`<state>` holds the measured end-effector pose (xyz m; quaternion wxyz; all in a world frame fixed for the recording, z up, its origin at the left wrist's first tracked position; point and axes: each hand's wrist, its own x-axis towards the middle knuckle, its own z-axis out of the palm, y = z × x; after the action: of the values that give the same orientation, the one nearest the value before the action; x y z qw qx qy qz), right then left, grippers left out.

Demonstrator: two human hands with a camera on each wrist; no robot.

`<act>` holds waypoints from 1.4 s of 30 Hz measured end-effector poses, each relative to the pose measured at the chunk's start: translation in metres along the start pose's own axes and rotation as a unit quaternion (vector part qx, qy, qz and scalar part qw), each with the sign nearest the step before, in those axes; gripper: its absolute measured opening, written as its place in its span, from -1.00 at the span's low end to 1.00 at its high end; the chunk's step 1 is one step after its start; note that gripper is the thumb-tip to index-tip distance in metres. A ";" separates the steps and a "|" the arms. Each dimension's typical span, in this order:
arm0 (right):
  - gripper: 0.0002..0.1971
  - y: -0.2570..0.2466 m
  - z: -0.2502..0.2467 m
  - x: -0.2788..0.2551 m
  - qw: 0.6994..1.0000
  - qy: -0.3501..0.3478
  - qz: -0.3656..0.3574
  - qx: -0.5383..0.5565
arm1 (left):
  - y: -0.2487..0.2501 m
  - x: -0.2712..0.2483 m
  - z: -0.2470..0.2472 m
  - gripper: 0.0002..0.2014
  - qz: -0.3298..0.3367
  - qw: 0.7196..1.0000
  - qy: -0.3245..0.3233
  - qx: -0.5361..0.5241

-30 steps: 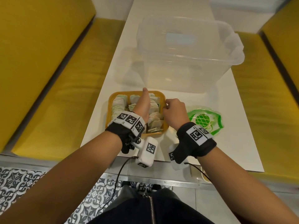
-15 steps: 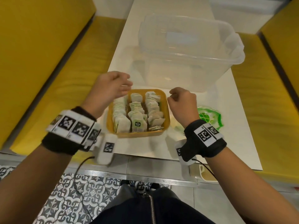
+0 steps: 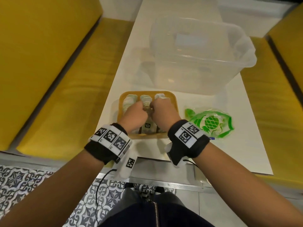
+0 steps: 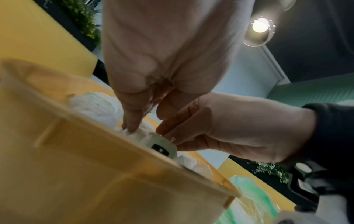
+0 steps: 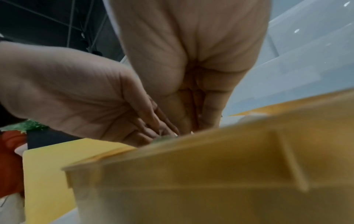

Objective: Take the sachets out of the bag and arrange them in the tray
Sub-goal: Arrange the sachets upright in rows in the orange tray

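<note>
The fingers of the left hand (image 3: 133,116) and right hand (image 3: 162,112) point down, held together, tips pressing on the sachets (image 3: 145,102) in the middle row; whether any sachet is pinched cannot be determined. The sachets stand in three rows in the orange tray (image 3: 174,102). The bag (image 3: 211,122) lies flat just right of the tray, apparently empty. Judgement: unloading complete; only tidying remains.

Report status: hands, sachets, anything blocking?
Both hands, left hand and right hand, down among sachets in yellow tray. Bag flat beside tray. Nothing blocking.
</note>
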<state>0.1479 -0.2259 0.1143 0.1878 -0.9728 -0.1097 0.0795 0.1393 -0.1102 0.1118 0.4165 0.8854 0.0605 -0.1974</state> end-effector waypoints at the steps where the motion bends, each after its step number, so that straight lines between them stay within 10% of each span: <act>1: -0.80 -0.001 0.001 0.004 1.000 -0.002 0.005 0.002 | 0.001 0.001 -0.001 -0.58 -0.005 1.000 -0.002 -0.001; 6: -0.79 -0.002 -0.006 0.012 0.998 -0.021 0.024 0.050 | -0.004 0.009 -0.007 -0.41 -0.003 0.999 -0.008 -0.031; 20: -0.72 0.009 -0.021 -0.023 0.997 0.036 0.041 0.060 | -0.005 -0.024 -0.025 -0.83 -0.008 0.962 -0.003 -0.273; 33: -0.76 0.001 0.002 -0.008 1.000 -0.001 0.009 0.007 | 0.001 -0.034 -0.010 -0.67 0.003 0.954 -0.012 -0.301; 42: -0.68 0.031 -0.024 -0.016 0.982 0.112 0.051 0.146 | -0.027 -0.051 -0.018 -0.52 0.179 0.980 0.036 0.085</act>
<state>0.1433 -0.2663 0.1263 0.3343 -0.9421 -0.0253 -0.0056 0.0908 -0.0766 0.1232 0.3659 0.9206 -0.1010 -0.0920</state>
